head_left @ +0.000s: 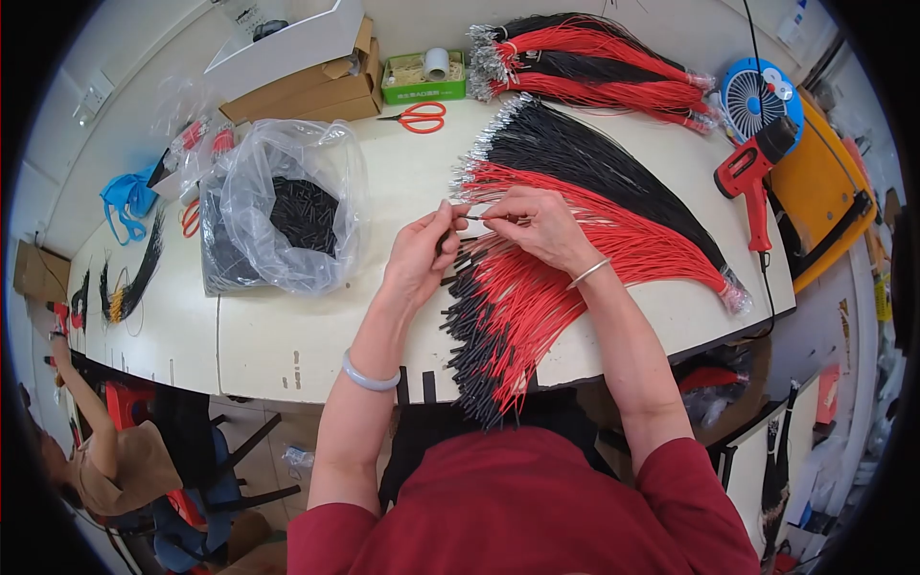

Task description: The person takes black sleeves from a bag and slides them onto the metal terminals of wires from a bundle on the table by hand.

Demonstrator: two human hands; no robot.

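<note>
My left hand [418, 251] is closed in a pinch on a small black sleeve [470, 218], with more dark sleeve pieces [442, 241] partly hidden in its palm. My right hand [539, 228] pinches a thin wire at the other end of that sleeve, fingertips close to those of the left; the wire's colour is hard to tell. Below both hands fan out red wires [613, 235], many with black sleeves [470, 335] on their near ends. Black wires [594, 158] lie behind them. Left of my hands, an open clear plastic bag [331, 182] holds loose black sleeves [305, 216].
Red-handled scissors [422, 117] and a green box [422, 81] with a white roll lie at the back. Tied wire bundles [594, 72] rest against the wall. A red heat gun [752, 177] and blue fan [760, 101] stand right. Another person [125, 460] works at far left.
</note>
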